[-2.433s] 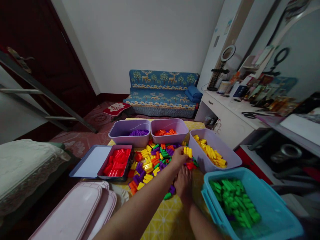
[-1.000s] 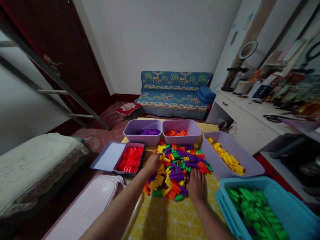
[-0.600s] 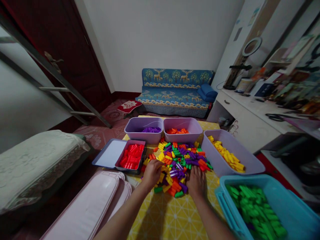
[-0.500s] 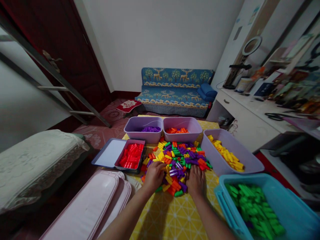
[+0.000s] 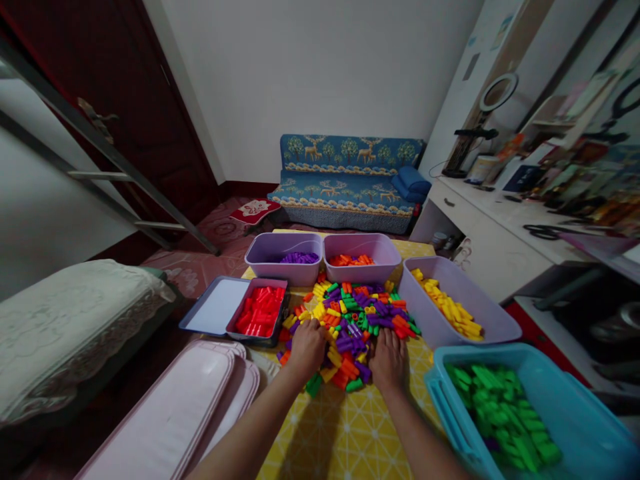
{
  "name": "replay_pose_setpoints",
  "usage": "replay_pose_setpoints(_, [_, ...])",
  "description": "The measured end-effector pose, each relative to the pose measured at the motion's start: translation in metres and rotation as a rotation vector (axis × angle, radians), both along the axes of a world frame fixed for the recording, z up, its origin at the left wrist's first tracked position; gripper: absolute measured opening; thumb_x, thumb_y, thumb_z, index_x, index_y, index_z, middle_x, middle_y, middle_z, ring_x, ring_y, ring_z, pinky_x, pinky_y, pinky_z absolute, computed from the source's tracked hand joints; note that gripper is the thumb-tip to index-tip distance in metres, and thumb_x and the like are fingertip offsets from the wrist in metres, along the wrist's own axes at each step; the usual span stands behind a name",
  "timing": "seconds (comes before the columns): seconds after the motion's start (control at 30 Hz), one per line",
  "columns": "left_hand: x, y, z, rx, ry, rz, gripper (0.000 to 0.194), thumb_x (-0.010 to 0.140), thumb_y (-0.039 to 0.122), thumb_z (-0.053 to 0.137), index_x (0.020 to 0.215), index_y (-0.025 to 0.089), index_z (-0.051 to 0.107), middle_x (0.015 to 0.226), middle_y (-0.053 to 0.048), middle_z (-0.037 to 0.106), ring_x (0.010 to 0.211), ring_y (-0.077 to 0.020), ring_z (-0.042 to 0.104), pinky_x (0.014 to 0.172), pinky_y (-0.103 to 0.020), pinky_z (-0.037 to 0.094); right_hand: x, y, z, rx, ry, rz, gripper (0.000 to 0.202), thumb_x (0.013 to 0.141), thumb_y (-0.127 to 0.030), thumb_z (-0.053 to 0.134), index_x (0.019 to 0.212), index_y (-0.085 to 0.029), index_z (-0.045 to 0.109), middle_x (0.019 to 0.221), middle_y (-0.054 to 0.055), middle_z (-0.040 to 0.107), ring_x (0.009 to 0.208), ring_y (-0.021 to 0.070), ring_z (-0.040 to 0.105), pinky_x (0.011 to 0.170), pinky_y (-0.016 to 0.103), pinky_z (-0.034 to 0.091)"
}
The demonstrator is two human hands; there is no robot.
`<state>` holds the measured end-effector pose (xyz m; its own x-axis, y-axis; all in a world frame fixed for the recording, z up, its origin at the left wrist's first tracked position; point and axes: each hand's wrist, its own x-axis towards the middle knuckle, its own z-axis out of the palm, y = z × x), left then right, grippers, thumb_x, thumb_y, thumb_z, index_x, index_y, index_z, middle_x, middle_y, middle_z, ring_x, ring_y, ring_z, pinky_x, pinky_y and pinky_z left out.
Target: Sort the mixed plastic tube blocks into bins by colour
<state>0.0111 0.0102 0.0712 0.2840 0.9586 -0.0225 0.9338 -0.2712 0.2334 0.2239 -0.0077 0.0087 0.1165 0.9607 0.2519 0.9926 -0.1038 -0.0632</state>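
Note:
A mixed pile of plastic pieces [image 5: 353, 330] in purple, orange, yellow and green lies on the yellow table [image 5: 345, 433]. My left hand [image 5: 309, 345] rests at the pile's left side, its fingers curled down; their tips and anything under them are hidden. At the right edge of the pile, my right hand [image 5: 389, 357] lies palm down with fingers spread, touching pieces. Red pieces [image 5: 260, 310] fill a tray to the left. Behind the pile, lilac bins hold purple pieces [image 5: 299, 258] and orange pieces [image 5: 353, 260].
To the right, a lilac bin [image 5: 493, 320] holds yellow pieces and a blue bin [image 5: 575, 407] holds green ones. Pink lids [image 5: 170, 407] are stacked at the left front. A patterned sofa [image 5: 350, 183] stands beyond the table.
My left hand has shifted slightly and its fingers are more bent downward. A green piece near my left wrist shows more. The view has moved a little; my right hand stays beside the pile.

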Motion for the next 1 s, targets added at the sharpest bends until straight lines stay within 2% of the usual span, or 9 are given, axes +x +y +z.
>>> replay_pose_setpoints(0.13, [0.008,0.014,-0.004,-0.077,0.053,0.021,0.031,0.085,0.009,0.043,0.102,0.013,0.070,0.103,-0.016,0.066,0.102,-0.0258,0.060,0.089,-0.037,0.046,0.001,0.000,-0.002,0.002,-0.010,0.001,0.044,0.093,-0.024,0.041,0.129,-0.004,0.055,0.133,0.019,0.059,0.127,0.0276,0.046,0.111,0.041,0.024])
replay_pose_setpoints(0.33, [0.012,0.028,-0.009,-0.126,0.089,0.077,0.032,0.079,0.006,0.048,0.106,0.012,0.066,0.106,-0.016,0.065,0.096,-0.0257,0.066,0.079,-0.034,0.050,0.003,0.000,-0.005,0.030,-0.021,0.011,0.043,0.093,-0.025,0.043,0.128,-0.006,0.056,0.132,0.019,0.059,0.126,0.0279,0.048,0.111,0.042,0.025])
replay_pose_setpoints(0.57, [0.013,0.025,-0.012,-0.108,0.086,0.081,0.028,0.089,0.010,0.041,0.108,0.015,0.062,0.106,-0.014,0.064,0.103,-0.0244,0.062,0.086,-0.034,0.047,0.005,0.001,-0.009,0.033,-0.030,0.025,0.043,0.094,-0.027,0.042,0.128,-0.005,0.056,0.132,0.019,0.059,0.125,0.0290,0.048,0.110,0.043,0.026])
replay_pose_setpoints(0.73, [0.013,0.026,-0.015,-0.103,0.051,0.075,0.029,0.082,0.006,0.046,0.105,0.014,0.061,0.111,-0.015,0.062,0.109,-0.0250,0.058,0.092,-0.034,0.044,0.005,0.001,-0.011,0.045,-0.042,0.017,0.041,0.094,-0.026,0.041,0.127,-0.005,0.056,0.132,0.019,0.059,0.125,0.0282,0.047,0.110,0.043,0.025])
replay_pose_setpoints(1.0, [0.009,0.028,-0.014,-0.157,-0.058,0.113,0.044,0.076,0.008,0.054,0.119,0.016,0.057,0.108,-0.014,0.068,0.102,-0.0244,0.064,0.084,-0.031,0.046,0.006,0.003,-0.011,0.035,-0.039,0.021,0.041,0.093,-0.025,0.042,0.128,-0.008,0.056,0.132,0.018,0.059,0.124,0.0284,0.047,0.109,0.043,0.025])
